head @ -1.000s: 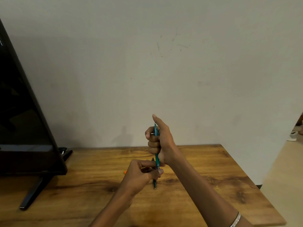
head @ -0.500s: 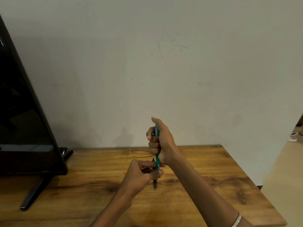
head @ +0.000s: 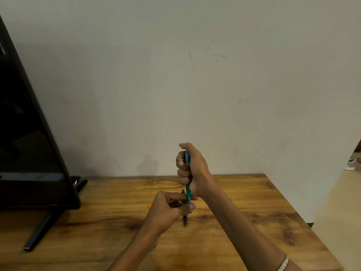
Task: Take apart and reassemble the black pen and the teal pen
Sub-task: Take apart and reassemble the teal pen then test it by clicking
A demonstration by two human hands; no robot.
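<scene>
Right hand (head: 192, 167) fisted around upright teal pen (head: 188, 192) above wooden table (head: 244, 202); left hand (head: 172, 209) pinches its lower end; black pen (head: 185, 220) lies on table beneath.

The table (head: 244, 202) is grained wood with soft sheen, the teal pen (head: 188, 190) seems glossy plastic, the monitor (head: 29, 153) glossy black

Right hand (head: 192, 169) sits mid-frame as an upright fist — thumb on top. Left hand (head: 172, 209) is just below it, fingertips pinched — forearms run from the lower edge.
</scene>
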